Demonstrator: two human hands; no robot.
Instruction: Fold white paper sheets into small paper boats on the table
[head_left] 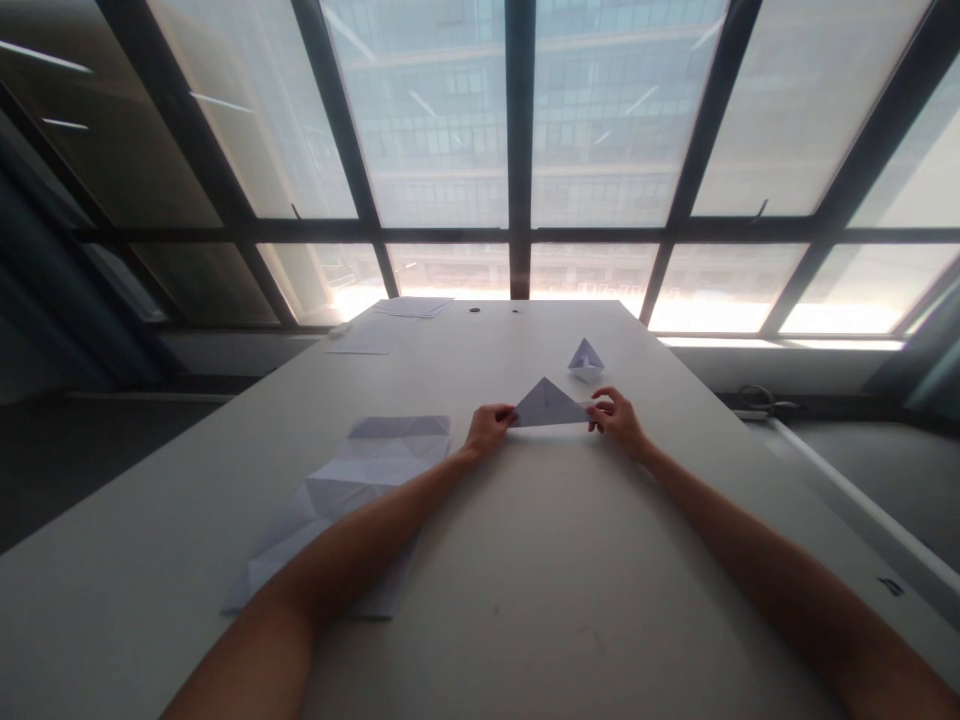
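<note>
A white folded paper (pixel 551 405), triangular above a straight band, is held between my two hands over the table. My left hand (pixel 489 428) pinches its left corner. At the opposite end, the thumb and fingers of my right hand (pixel 616 422) grip the right corner, with some fingers curled loosely. Just behind the right hand stands a finished-looking paper boat (pixel 586 360) with a pointed peak. To the left, partly covered by my left forearm, lies a creased, unfolded sheet of paper (pixel 352 480).
The long white table (pixel 517 580) runs toward the windows (pixel 442 110). Flat paper sheets (pixel 367 336) lie at its far left. Two small dark spots show near the far edge. A white rail (pixel 847 490) passes beside the table on the right.
</note>
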